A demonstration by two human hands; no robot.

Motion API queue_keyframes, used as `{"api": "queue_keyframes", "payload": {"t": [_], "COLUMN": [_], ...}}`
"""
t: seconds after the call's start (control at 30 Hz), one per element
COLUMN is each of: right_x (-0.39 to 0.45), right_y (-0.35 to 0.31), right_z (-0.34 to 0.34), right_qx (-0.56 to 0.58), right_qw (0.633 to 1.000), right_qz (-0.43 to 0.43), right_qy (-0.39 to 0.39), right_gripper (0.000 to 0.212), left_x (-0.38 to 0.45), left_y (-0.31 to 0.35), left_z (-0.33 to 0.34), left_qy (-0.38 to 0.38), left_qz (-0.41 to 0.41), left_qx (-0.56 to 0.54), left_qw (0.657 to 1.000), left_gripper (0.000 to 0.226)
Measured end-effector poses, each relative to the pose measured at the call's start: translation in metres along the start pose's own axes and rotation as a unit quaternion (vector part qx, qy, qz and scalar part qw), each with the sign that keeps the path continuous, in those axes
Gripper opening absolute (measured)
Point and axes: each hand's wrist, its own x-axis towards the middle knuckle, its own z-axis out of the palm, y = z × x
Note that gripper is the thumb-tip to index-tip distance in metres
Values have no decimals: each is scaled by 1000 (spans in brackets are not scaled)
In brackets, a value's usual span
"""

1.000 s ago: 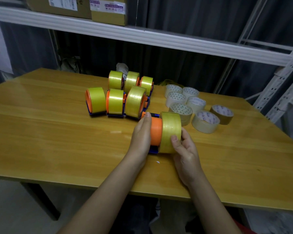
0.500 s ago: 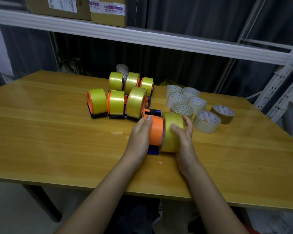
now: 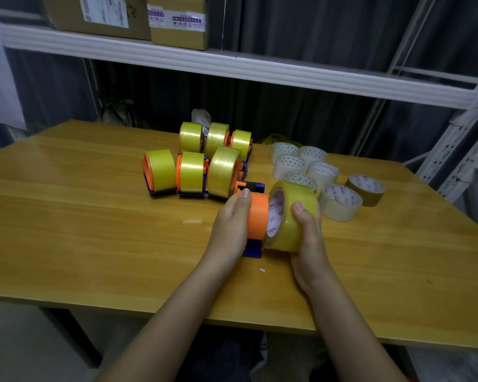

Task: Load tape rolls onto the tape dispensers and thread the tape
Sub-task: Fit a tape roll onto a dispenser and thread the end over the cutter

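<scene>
My left hand [image 3: 233, 219] grips the orange dispenser [image 3: 257, 216]; my right hand [image 3: 305, 230] fingers wrap the tilted tape roll [image 3: 293, 216]. I should straighten the roll, then push it on evenly.

Wooden table [image 3: 94, 230], loaded tape dispensers [image 3: 191, 172], loose tape rolls [image 3: 322, 172]

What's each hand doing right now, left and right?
Left hand: grips the orange dispenser, steadying it on the table.
Right hand: grips the yellow tape roll, tilted against the dispenser's hub.
</scene>
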Motion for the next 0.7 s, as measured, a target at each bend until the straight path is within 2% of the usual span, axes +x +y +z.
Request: {"api": "queue_keyframes", "payload": {"t": [0.43,0.7], "right_x": [-8,-10], "right_y": [-1,0], "right_z": [-2,-1], "right_qx": [-51,-58], "right_qw": [996,993], "right_qz": [-54,-78], "right_qy": [-42,-68], "right_gripper": [77,71], "left_x": [1,0], "left_y": [-1,-2], "left_z": [7,8], "left_qy": [-6,-4], "left_qz": [-8,8], "left_qx": [-32,-6], "left_qw": [999,1000], "left_gripper": [34,33]}}
